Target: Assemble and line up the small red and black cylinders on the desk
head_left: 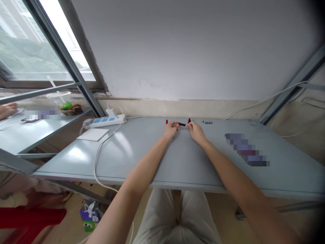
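Observation:
A slim black pen-like tube [182,124] with a pale end lies level between my hands, close to the far edge of the desk. My left hand [172,128] is closed on its left part with the fingertips. At the pale right end, my right hand [195,130] pinches the tube, its fingers partly hidden. A small red piece [167,121] stands just behind my left hand, and a bit of red shows under its fingers. Behind my right hand is a small red-and-black piece [189,120]. Several tiny grey parts [207,122] lie in a row to the right.
The grey desk [175,162] meets a wall at the back. On its left are a white power strip [105,121], a flat white box [92,134] and a cable [95,156] hanging over the front edge. A blurred-out phone-like object [246,149] lies right. Another person's hand [8,110] shows far left.

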Demonstrator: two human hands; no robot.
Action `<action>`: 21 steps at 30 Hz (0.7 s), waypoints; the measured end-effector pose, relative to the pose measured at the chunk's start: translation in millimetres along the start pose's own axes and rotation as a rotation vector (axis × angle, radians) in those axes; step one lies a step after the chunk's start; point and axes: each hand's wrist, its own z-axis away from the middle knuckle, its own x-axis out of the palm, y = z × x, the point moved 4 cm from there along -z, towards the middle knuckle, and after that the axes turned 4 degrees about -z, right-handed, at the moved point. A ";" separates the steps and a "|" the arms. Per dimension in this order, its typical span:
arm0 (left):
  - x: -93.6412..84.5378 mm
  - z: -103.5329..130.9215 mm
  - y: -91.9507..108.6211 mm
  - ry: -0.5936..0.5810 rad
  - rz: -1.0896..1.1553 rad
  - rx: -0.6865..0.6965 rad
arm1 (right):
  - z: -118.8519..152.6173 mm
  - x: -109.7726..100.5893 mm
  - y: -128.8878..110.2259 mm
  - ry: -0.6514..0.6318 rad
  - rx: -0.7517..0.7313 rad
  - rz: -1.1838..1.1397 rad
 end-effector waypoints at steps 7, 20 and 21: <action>0.1 -0.8 -1.0 -0.007 0.026 -0.023 | 1.0 -8.0 -1.5 0.043 -0.111 0.000; -1.6 0.0 -2.5 0.007 0.064 -0.039 | -2.4 2.7 9.1 -0.014 -0.168 -0.258; -1.3 0.3 -2.7 0.010 0.058 -0.041 | -2.4 2.7 9.1 -0.015 -0.170 -0.248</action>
